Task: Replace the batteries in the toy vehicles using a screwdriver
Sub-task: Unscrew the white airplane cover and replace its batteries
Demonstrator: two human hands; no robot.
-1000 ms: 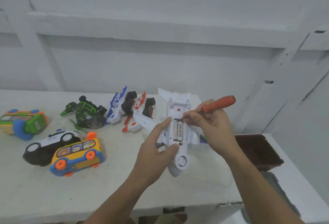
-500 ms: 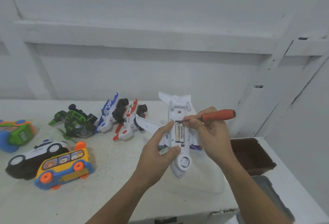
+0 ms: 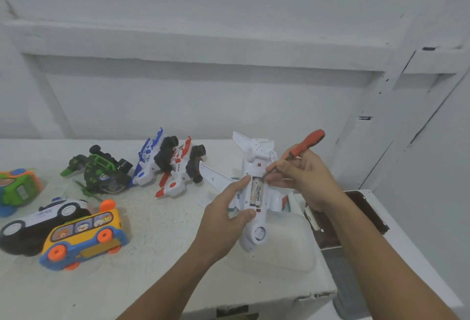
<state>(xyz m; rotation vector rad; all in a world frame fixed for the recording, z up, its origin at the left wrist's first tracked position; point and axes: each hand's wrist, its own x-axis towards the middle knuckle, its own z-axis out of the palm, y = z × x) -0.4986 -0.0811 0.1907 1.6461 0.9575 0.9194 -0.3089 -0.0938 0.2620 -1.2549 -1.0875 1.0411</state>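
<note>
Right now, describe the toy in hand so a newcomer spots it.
At the right end of the white table, beside the brown tray, the left hand holds a white toy airplane belly-up. Unlike the yellow toy bus and the rest, its open bay shows batteries, the red-handled screwdriver at them.

Screwdriver (image 3: 307,142) tip now at batt. (image 3: 257,191)

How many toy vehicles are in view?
7: airplane in left hand; on the table: green-orange car, police car, yellow bus, green-black toy, blue-white toy, red-white toy. More may sit offscreen.
</note>
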